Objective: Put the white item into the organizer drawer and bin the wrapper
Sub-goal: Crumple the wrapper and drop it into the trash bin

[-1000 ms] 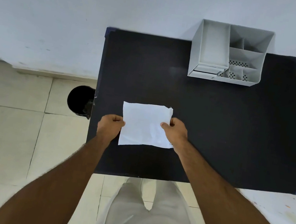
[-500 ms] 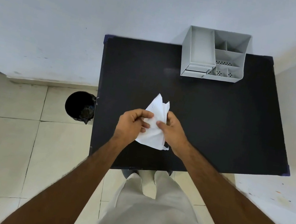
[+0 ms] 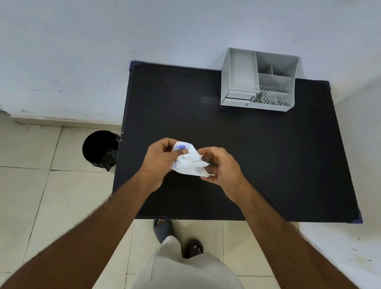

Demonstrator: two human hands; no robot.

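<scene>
A crumpled white wrapper (image 3: pixel 190 165) with small blue marks is held between both hands above the near-left part of the black table (image 3: pixel 268 161). My left hand (image 3: pixel 159 162) pinches its left side with thumb on top. My right hand (image 3: pixel 222 171) grips its right side. Whether a separate white item sits inside the wrapper is hidden by the folds. The grey organizer (image 3: pixel 259 80) stands at the table's far edge, its two small drawers (image 3: pixel 239 96) at the front left, both shut.
A black bin (image 3: pixel 100 147) with a dark liner stands on the tiled floor just left of the table. White walls run behind and to the right of the table. My legs and sandalled feet (image 3: pixel 177 239) are at the table's near edge.
The flat white sheet was lifted off the table and bunched up between both hands. The hands came closer together, and the view pulled back from the table.
</scene>
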